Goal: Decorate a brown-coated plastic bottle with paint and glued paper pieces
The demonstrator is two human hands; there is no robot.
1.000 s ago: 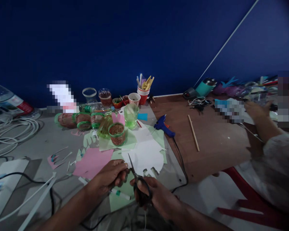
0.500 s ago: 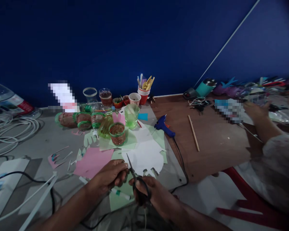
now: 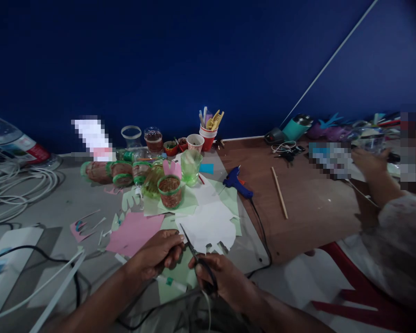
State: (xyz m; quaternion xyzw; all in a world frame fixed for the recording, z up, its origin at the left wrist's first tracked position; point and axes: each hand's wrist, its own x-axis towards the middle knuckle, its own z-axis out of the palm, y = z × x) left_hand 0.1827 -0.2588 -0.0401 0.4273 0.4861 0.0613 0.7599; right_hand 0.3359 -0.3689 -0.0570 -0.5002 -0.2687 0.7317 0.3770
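Dark-handled scissors [image 3: 206,274] are in my right hand [image 3: 219,273], its fingers wrapped round the handles and the blades pointing up and left. My left hand [image 3: 166,250] is closed, fingertips pinched beside the blades; what it holds is too small to make out. White paper [image 3: 208,217] with a cut, jagged edge lies just beyond both hands. Pink paper [image 3: 135,232] is to the left of my left hand, and light green paper [image 3: 169,293] lies beneath. A brown cup with a green rim [image 3: 170,192] stands behind the hands.
A blue glue gun [image 3: 238,182] lies right of the white paper, its cord running forward. A wooden stick [image 3: 279,192] is farther right. Another person's hand [image 3: 370,162] is at the far right. Coiled white cables [image 3: 17,194] and a large bottle [image 3: 17,143] are at the left.
The scissors' blades have tilted slightly left, and my right hand has shifted a little. My left hand stays almost in place. The other person's head area has come into view at the far right.
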